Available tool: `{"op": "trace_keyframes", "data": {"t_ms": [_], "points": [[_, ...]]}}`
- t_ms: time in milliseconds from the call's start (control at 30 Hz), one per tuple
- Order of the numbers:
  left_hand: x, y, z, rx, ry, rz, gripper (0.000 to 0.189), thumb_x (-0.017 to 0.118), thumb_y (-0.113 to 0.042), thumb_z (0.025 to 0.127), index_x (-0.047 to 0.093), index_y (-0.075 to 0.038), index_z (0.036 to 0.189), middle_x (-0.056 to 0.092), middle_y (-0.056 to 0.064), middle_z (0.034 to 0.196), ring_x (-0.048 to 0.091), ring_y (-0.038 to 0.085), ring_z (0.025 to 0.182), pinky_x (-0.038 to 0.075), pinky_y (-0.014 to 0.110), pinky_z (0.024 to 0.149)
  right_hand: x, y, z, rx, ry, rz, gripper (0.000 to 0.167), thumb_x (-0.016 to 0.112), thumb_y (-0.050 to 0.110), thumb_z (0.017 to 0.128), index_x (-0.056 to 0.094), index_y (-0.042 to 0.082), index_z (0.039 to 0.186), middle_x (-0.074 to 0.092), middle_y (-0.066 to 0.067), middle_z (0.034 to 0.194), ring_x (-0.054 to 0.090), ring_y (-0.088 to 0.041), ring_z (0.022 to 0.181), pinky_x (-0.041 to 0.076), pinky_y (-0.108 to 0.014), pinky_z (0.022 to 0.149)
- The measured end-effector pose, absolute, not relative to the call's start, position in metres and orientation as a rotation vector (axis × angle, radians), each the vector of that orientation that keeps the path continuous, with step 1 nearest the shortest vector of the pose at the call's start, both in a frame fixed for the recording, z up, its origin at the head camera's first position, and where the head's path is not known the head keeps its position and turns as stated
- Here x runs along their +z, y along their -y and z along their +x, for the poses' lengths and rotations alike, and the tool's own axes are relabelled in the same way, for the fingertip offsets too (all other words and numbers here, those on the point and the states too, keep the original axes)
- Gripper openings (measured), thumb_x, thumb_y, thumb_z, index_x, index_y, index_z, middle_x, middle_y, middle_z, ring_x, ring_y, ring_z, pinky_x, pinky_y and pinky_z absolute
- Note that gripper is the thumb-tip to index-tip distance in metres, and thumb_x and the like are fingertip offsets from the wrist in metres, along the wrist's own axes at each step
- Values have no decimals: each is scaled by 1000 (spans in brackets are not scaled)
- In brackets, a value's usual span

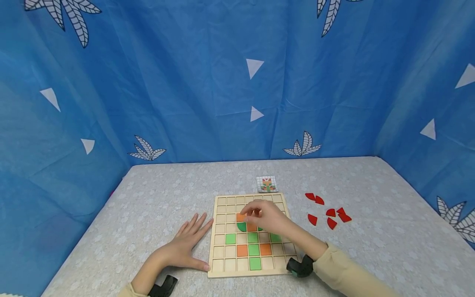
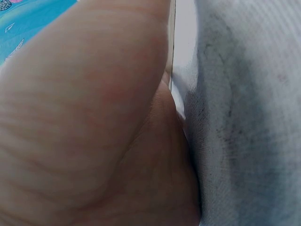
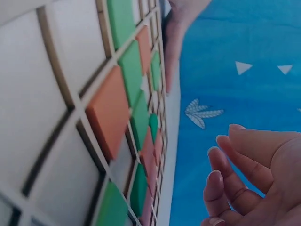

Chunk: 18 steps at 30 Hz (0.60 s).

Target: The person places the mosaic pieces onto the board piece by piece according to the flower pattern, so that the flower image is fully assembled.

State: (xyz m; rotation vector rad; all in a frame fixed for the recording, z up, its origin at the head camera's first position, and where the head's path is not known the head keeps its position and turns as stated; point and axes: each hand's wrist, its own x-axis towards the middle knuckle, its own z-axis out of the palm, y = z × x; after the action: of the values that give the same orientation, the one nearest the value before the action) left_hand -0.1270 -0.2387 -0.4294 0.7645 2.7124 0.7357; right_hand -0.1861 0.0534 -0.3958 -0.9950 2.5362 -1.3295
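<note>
A wooden grid board [image 1: 219, 264] lies on the table, with orange squares [image 1: 242, 250], light green squares [image 1: 254, 250] and dark green rounded pieces [image 1: 241, 226] in some cells. My left hand [image 1: 183, 247] rests flat with spread fingers beside the board, its thumb touching the left edge. Over the board's upper middle hovers my right hand [image 1: 271, 216], partly hiding the cells below. Its fingers [image 3: 230, 183] bend loosely in the right wrist view, and nothing shows between them and the thumb. The left wrist view is mostly filled by the left hand [image 2: 84, 113].
Right of the board, several red quarter-circle pieces [image 1: 312, 219] lie scattered on the pale patterned tablecloth [image 1: 167, 194]. A small card [image 1: 266, 184] with a coloured grid picture lies just behind the board. Blue curtains [image 1: 185, 82] hang behind the table and along both sides.
</note>
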Motion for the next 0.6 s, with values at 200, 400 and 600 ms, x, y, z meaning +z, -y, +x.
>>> {"op": "trace_keyframes", "data": {"t_ms": [200, 400, 600], "points": [[-430, 239, -127, 729, -2714, 761, 115, 74, -64, 64, 19, -11, 151, 3, 16, 154, -5, 38, 138, -1, 59, 104, -390, -77, -187, -1390, -2566, -919, 11, 65, 9, 89, 71, 6, 97, 60, 7, 83, 52, -16, 76, 46, -32, 66], [-431, 239, -127, 736, -2702, 763, 115, 73, -64, 65, 18, -11, 151, 3, 16, 154, -5, 38, 138, -1, 59, 104, -394, -108, -189, -1402, -2639, -749, 12, 65, 9, 89, 71, 5, 99, 63, 3, 88, 53, -17, 77, 47, -29, 64], [-431, 240, -128, 753, -2700, 783, 114, 74, -62, 66, 18, -10, 151, 3, 17, 154, -5, 39, 138, -1, 60, 104, -395, -141, -187, -1421, -2705, -556, 15, 65, 10, 89, 70, 5, 103, 64, 1, 90, 53, -19, 79, 45, -30, 61]]}}
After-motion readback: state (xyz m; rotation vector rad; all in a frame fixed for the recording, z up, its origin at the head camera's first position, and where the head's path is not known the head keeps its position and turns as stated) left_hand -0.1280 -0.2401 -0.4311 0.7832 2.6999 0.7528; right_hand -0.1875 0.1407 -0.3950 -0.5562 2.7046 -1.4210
